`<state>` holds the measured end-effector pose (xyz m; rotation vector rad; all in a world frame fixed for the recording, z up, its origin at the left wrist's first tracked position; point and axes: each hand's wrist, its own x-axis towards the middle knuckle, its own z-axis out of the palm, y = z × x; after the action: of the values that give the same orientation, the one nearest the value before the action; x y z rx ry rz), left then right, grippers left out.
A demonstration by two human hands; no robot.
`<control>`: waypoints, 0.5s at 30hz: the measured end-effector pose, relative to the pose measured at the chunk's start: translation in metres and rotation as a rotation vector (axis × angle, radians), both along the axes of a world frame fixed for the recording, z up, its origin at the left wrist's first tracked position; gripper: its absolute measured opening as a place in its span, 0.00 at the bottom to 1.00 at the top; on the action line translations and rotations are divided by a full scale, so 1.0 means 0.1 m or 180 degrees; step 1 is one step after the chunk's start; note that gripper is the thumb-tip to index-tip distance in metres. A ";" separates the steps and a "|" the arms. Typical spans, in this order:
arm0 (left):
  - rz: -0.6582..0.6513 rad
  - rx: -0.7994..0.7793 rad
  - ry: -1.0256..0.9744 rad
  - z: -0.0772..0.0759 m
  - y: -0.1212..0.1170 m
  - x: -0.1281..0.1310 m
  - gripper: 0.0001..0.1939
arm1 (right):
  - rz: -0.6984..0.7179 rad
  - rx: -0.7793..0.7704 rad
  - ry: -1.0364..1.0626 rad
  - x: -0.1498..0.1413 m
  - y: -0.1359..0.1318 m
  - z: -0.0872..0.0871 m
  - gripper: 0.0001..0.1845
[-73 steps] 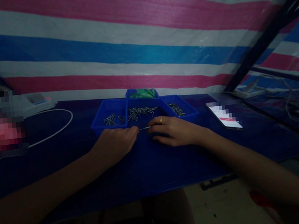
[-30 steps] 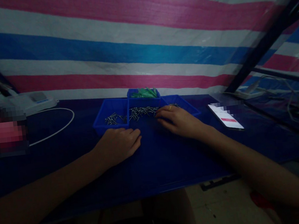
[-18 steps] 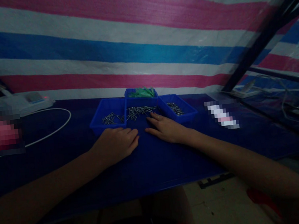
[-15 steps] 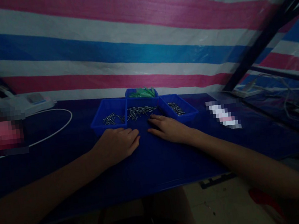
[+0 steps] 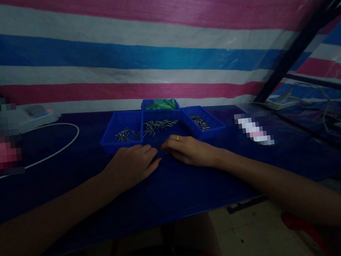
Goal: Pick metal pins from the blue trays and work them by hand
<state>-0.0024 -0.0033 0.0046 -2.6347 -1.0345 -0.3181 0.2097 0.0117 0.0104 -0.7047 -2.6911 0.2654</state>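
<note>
A loose heap of thin, shiny metal pins (image 5: 158, 126) lies on the blue table between two blue bins. My right hand (image 5: 188, 149), with a ring on one finger, rests just in front of it, fingertips drawn together near my left hand. Something small and pale shows under those fingertips, too dim to name. My left hand (image 5: 134, 161) lies in front of the left bin (image 5: 107, 140), fingers curled and thumb pointing right; what it holds, if anything, is hidden. More pins lie in the left bin and in the right bin (image 5: 215, 128).
Behind the heap stands a third blue bin (image 5: 145, 111) holding green plastic bags (image 5: 164, 103). A white scale-like device (image 5: 38, 116) and a white cable (image 5: 77, 132) are at the left. On the right are a blurred-out white item (image 5: 255, 130) and a dark metal post (image 5: 290, 44).
My right hand has pulled back from the heap and moved left, bringing its fingertips close to my left hand. My left hand has hardly moved. The view has shifted slightly.
</note>
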 end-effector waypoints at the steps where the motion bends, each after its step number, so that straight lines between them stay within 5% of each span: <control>1: -0.0062 -0.0084 -0.0043 0.00 0.00 0.00 0.11 | 0.0023 -0.0039 0.0008 0.00 -0.02 0.01 0.17; 9: -0.0418 -0.0262 -0.0438 -0.02 -0.01 0.03 0.09 | 0.0318 0.0037 0.0226 -0.05 -0.14 0.07 0.13; 15: -0.0377 -0.0312 -0.0548 -0.02 0.04 0.00 0.09 | -0.0162 0.0264 -0.0241 0.01 -0.07 0.10 0.10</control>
<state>-0.0020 0.0002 0.0024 -2.8037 -0.9691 -0.5420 0.2105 0.0050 0.0199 -0.7715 -2.7331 0.1157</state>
